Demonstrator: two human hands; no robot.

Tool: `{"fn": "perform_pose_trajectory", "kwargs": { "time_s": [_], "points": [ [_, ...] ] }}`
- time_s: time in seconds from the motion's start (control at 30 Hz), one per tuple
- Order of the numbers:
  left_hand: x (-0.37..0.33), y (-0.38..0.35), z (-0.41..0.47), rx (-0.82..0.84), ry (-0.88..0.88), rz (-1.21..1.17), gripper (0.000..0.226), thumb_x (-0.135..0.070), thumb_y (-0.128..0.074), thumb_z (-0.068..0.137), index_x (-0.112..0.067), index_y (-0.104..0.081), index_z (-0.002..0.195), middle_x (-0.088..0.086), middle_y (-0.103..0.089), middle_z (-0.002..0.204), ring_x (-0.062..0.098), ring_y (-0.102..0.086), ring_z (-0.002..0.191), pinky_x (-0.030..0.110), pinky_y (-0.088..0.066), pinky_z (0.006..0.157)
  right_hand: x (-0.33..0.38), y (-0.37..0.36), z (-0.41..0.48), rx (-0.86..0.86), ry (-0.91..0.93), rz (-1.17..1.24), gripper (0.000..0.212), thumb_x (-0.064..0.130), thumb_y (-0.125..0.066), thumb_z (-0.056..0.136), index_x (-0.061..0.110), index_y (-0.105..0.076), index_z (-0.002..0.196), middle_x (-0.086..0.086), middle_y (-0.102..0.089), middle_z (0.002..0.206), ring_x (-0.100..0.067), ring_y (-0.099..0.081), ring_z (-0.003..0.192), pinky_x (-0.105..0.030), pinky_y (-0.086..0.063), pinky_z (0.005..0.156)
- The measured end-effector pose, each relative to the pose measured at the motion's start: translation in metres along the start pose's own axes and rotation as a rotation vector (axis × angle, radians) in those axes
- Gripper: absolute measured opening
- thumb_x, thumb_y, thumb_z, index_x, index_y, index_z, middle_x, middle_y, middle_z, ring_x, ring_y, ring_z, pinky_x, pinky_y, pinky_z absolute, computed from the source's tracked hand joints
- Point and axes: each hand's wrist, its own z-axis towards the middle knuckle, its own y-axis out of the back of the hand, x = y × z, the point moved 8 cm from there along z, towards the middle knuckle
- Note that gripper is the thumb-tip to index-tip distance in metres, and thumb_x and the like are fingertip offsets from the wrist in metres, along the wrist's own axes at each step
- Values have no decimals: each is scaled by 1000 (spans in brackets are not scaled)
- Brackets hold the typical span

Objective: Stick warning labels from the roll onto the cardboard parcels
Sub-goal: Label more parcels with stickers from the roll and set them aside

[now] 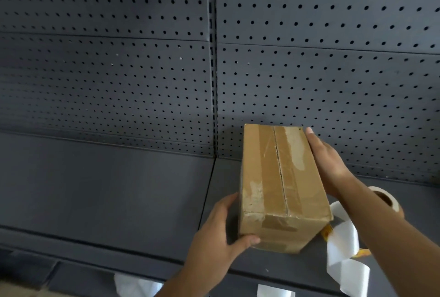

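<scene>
A brown taped cardboard parcel (281, 184) is held between both hands just above the dark shelf (107, 192), its long side pointing toward the back panel. My left hand (219, 232) grips its near left corner, thumb on the front face. My right hand (328, 163) presses flat against its right side. The label roll (383, 198) lies on the shelf to the right, partly hidden behind my right forearm. A white strip of backing paper (345, 246) trails from it over the shelf's front edge, with a yellow label edge showing beside the parcel.
A dark perforated back panel (119, 70) rises behind the shelf, split by a vertical slotted post (213, 82). White paper scraps (135, 284) lie below the shelf's front edge. The left part of the shelf holds nothing.
</scene>
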Motion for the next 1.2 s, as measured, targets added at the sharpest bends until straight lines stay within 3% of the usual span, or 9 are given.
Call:
{"fn": "perform_pose_trajectory", "kwargs": {
  "time_s": [0.17,0.33,0.47,0.57,0.77,0.83,0.93,1.07,1.2],
  "points": [
    [24,19,9,-64,33,11,85,-87,-64,64,-54,-38,138,-34,-52,139,-4,-52,131,37,-49,108,-24,32,-16,-64,9,45,46,54,-36,104,26,-67,122,-3,-74,112,-21,-68,109,-45,-50,104],
    [26,52,29,-250,19,77,32,-51,-69,84,-57,-50,109,-43,-63,107,-21,-58,104,10,-49,87,-41,63,-57,-70,29,80,33,45,-42,104,29,-69,113,0,-77,106,-18,-74,100,-42,-55,96],
    [19,56,50,-260,2,69,30,-21,-67,96,-50,-59,97,-28,-70,96,-22,-62,90,4,-48,72,-50,68,-91,-46,12,40,32,40,-43,104,23,-70,110,-3,-78,101,-18,-74,99,-34,-55,91],
    [19,52,59,-223,35,20,31,-17,-61,99,-48,-61,99,-36,-71,88,-22,-62,90,9,-47,74,-47,66,-103,-19,26,0,30,33,-42,104,21,-69,110,-3,-77,104,-16,-73,100,-29,-56,87],
    [1,49,43,-263,-27,-226,23,-31,-43,105,-34,-64,116,-34,-69,105,-12,-65,102,9,-50,79,-44,65,-103,65,108,-36,42,36,-58,91,35,-56,133,18,-70,122,0,-65,116,-16,-54,87],
    [3,41,32,-192,-56,-349,39,-50,-43,101,-32,-55,133,-31,-65,123,-9,-60,117,8,-49,90,-46,61,-98,143,110,-63,65,30,-66,85,34,-43,145,20,-64,132,8,-60,119,-11,-52,87],
    [9,19,18,3,-97,-373,91,-74,-61,82,-32,-28,155,-28,-47,150,-3,-45,139,19,-43,108,-49,51,-88,230,100,-185,94,26,-79,79,36,-25,156,16,-58,142,0,-55,130,-27,-49,105],
    [5,7,14,58,-115,-223,97,-55,-73,83,-51,-11,157,-31,-34,156,-5,-40,142,25,-40,113,-47,39,-79,251,131,-293,83,25,-79,82,41,-33,149,21,-64,132,0,-58,126,-37,-48,110],
    [-1,26,17,-88,-98,-168,77,-45,-66,87,-47,-28,154,-25,-50,147,-4,-51,132,20,-50,102,-41,35,-84,234,154,-301,70,33,-76,84,41,-39,143,23,-68,123,0,-63,117,-38,-54,103]
  ]
}}
